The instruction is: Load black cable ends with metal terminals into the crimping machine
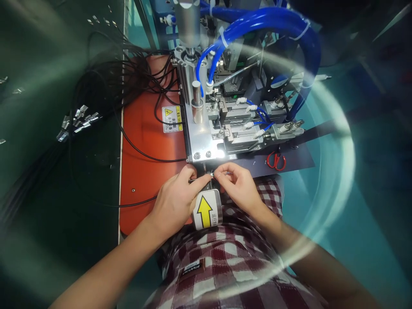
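My left hand (178, 195) is closed on a black cable (140, 203) that runs in from the left, its thumb pointing toward the fingers of the other hand. A small bright tip (212, 175), perhaps the cable's end wires, shows between the two hands. My right hand (236, 182) pinches at that tip with thumb and forefinger; what lies inside the pinch is too small to name. Both hands are at the front of a metal machine (196, 143), over a narrow dark track. Just below them is a white label with a yellow arrow (204, 210).
Blue air hoses (270, 21) arch over the machine's pneumatic cylinders (244, 139). Red-handled scissors (276, 162) lie to the right. On the left, a bundle of black cables (109, 81) and metal-ended connectors (77, 122) spreads beside the orange board (144, 137). A warning sticker (172, 119) is on the board.
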A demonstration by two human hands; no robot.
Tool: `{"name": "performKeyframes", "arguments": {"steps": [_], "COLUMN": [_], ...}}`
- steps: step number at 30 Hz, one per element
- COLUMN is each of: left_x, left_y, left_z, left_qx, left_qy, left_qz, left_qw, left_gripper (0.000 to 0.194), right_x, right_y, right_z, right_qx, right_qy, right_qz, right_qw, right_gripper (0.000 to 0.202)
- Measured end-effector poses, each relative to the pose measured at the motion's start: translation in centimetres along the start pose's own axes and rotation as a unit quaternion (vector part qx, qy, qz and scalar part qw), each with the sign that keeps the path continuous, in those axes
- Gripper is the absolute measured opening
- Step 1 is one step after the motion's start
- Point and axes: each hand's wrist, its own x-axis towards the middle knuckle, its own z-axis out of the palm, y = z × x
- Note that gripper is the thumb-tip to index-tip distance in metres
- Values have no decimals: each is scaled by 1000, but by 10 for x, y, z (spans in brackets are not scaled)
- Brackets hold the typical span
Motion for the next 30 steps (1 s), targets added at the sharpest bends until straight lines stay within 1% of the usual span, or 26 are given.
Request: {"name": "performKeyframes", "arguments": {"steps": [4,8,11,12,13,15,17,19,22,26,28,30], "left_x": [0,0,0,0,0,0,0,0,-1,-2,-1,-1], "left_y": [0,0,-1,-1,-1,-2,-2,-2,-2,-3,-3,-3], "left_z": [1,1,0,0,1,1,2,3,5,4,4,4], "left_qx": [-1,1,1,-2,-6,-11,-11,-10,-12,-11,-11,-16], "left_qy": [-2,-2,-1,0,2,10,18,22,23,25,28,30], "left_qz": [-2,2,1,1,3,7,10,10,9,9,11,15], "left_qw": [1000,1000,1000,1000,1000,1000,1000,1000,1000,1000,999,999], "left_gripper": [33,32,32,32,32,32,32,31,31,31,31,30], "right_x": [0,3,7,8,8,6,1,-2,-2,-1,-2,-3], "right_y": [0,0,1,2,3,4,3,1,-4,-5,-3,0], "right_z": [4,4,0,-2,-3,-5,-3,1,7,6,4,3], "right_qx": [32,30,66,69,61,21,-19,-43,-72,-125,-145,-149], "right_qy": [-7,-4,-53,-64,-63,-24,20,38,44,46,43,35], "right_qz": [29,32,83,97,100,71,14,-41,-86,-128,-139,-130], "right_qw": [999,999,993,991,991,997,1000,998,993,983,979,980], "right_gripper": [17,14,17,18,19,19,18,16,12,11,11,11]}}
